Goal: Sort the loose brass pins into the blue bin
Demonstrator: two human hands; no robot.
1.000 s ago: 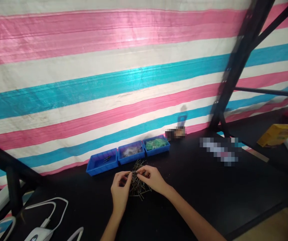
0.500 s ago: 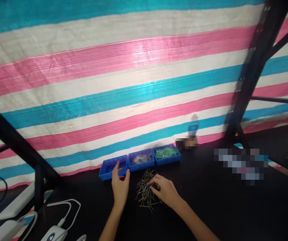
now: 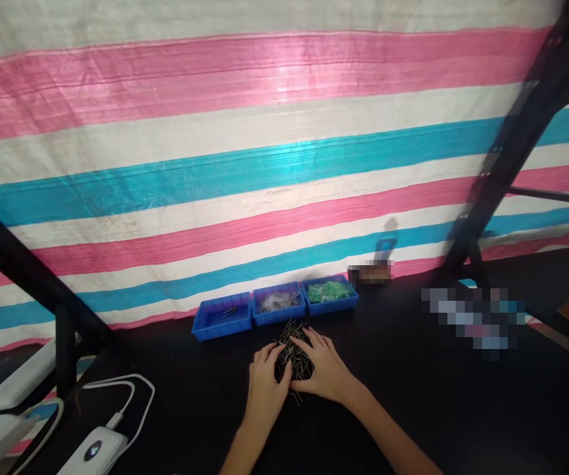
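A heap of thin metal pieces, nails or long screws (image 3: 294,353), lies on the black table (image 3: 200,396). My left hand (image 3: 266,382) curves round its left side, thumb and fingers apart. From the right, my right hand (image 3: 327,366) cups the heap with spread fingers, its thumb close to the left thumb. Both hands touch the pieces at the edges, and part of the heap is hidden under the fingers. Just behind stands a blue tray (image 3: 222,330) with a few of the same pieces in it.
Beside it stand a blue tray (image 3: 278,320) with clear plastic bags and another (image 3: 331,306) with green packets. At left are a white device (image 3: 94,451) and a white cable (image 3: 138,379). Dark frame posts (image 3: 487,178) rise before a striped sheet (image 3: 265,198).
My left hand has left the left blue tray, where a few metal pieces now show, and come down to the heap. My right hand has spread round the heap, which is drawn closer together.
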